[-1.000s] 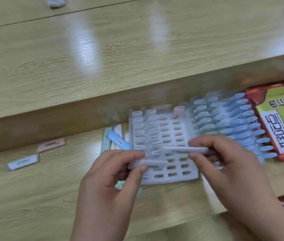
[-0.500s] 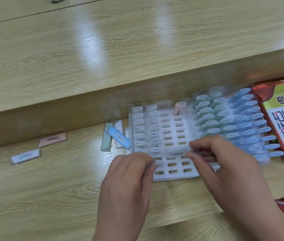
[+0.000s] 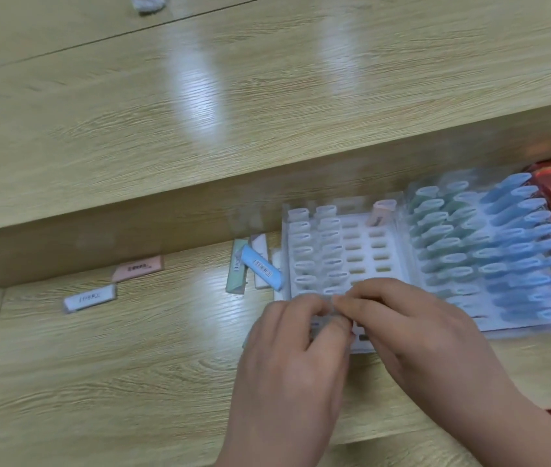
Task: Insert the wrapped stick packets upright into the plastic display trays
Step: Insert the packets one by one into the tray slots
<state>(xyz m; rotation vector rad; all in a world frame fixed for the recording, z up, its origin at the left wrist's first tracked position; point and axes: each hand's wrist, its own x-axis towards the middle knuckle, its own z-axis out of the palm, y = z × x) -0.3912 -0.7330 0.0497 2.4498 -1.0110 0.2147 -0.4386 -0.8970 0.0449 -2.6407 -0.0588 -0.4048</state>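
My left hand (image 3: 294, 352) and right hand (image 3: 419, 332) meet fingertip to fingertip, both pinching one pale stick packet (image 3: 329, 316) over the near-left slots of the white tray (image 3: 363, 252). Blur hides the packet's long axis.

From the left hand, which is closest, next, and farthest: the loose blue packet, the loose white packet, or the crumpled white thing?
1. Blue packet, just beyond the left hand, a little to its left.
2. White packet, lying far out to the left.
3. Crumpled white thing, far back at the picture's top edge.
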